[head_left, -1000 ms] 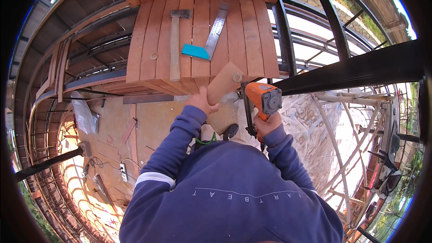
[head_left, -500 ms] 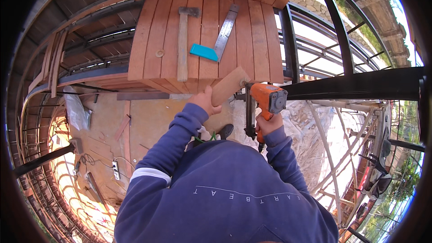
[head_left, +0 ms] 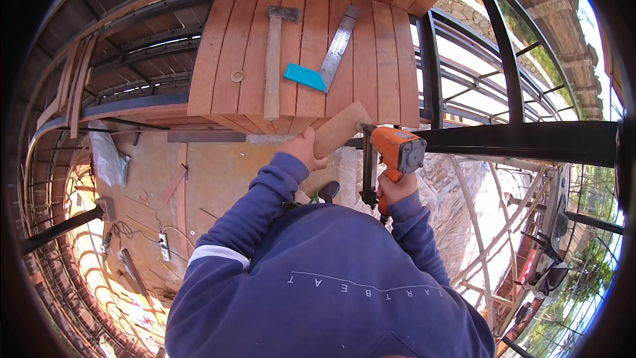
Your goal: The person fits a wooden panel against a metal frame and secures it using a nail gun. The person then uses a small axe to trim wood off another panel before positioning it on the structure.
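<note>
My left hand (head_left: 304,150) is closed round the lower left end of a short wooden board (head_left: 341,127), which slants up to the right at the front edge of the reddish plank bench (head_left: 225,59). In my right hand (head_left: 397,187) is the grip of an orange and black nail gun (head_left: 395,149). The gun's nose meets the board's right end, where a dark mark shows. On the planks lie a hammer (head_left: 272,66) with a wooden handle and a try square (head_left: 338,50) with a turquoise stock.
A black metal beam (head_left: 517,141) runs right from beside the nail gun. On the floor at lower left are a white power strip (head_left: 164,246), cables and wood offcuts. A clear plastic bag (head_left: 108,156) lies left of the bench. Wooden scaffold poles (head_left: 474,219) stand at right.
My hands, the board and the nail gun keep nearly the same places against the bench. The whole view has shifted and tilted slightly.
</note>
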The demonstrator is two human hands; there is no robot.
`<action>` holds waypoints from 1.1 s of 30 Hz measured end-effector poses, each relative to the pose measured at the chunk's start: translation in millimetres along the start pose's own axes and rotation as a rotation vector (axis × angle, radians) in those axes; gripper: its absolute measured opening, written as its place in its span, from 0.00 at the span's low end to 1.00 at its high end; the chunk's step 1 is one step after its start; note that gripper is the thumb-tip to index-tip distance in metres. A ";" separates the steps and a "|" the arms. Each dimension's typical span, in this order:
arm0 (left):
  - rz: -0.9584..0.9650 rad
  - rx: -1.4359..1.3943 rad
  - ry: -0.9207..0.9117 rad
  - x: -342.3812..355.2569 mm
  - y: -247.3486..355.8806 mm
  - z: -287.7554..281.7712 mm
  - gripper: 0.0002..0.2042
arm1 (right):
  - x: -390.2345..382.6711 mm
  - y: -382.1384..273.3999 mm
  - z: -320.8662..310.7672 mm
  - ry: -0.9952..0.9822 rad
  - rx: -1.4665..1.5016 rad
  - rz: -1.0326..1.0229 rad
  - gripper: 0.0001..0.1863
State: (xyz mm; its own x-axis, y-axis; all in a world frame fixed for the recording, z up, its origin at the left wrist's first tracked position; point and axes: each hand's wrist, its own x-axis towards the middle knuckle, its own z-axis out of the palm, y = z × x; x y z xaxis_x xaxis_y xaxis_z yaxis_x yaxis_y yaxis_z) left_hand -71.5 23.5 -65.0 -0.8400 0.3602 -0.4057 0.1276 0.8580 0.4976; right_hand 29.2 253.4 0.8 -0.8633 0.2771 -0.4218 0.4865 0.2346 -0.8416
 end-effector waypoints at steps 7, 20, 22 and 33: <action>0.003 -0.010 -0.021 1.8 -2.0 0.2 0.33 | -2.8 -3.8 0.8 -0.005 0.020 -0.019 0.04; -0.007 -0.006 -0.048 0.4 1.2 -7.4 0.33 | -3.5 -1.8 -0.1 -0.005 0.009 -0.027 0.06; -0.007 -0.009 -0.046 -0.7 2.0 -8.5 0.33 | -4.9 -5.7 1.4 -0.001 0.019 -0.042 0.06; -0.013 -0.005 -0.055 -1.9 3.0 -10.0 0.33 | -9.1 -5.6 -2.1 0.020 0.098 -0.060 0.04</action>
State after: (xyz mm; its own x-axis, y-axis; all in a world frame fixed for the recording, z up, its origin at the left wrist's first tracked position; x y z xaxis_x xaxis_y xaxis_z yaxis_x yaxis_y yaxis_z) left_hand -74.9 21.8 -55.1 -0.8113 0.3687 -0.4536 0.1142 0.8610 0.4957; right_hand 34.6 251.5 10.1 -0.8873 0.2836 -0.3637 0.4175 0.1591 -0.8946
